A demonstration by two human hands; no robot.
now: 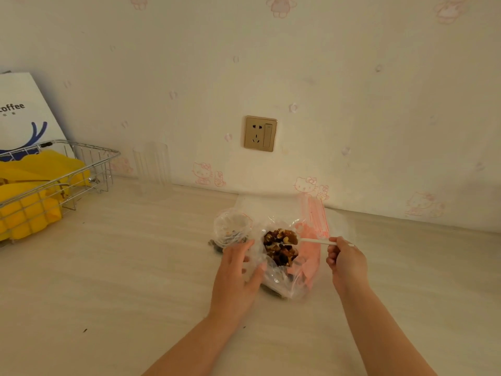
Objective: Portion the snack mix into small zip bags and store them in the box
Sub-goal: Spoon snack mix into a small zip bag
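A clear plastic bag (282,280) lies open on the counter, holding brown snack mix (282,246) of nuts and dried fruit. My left hand (238,270) grips the bag's left edge. My right hand (345,260) pinches the handle of a white plastic spoon (311,240), whose bowl sits on top of the mix. A stack of small zip bags (314,215) with red seal strips lies just behind the big bag. Another small clear bag (231,230) with some dark bits stands to the left of the mix.
A wire basket (81,169) with yellow items stands at the far left, with a white coffee paper bag (24,112) behind it. A clear tall container (151,165) stands against the wall. A wall socket (260,133) sits above the counter (122,267).
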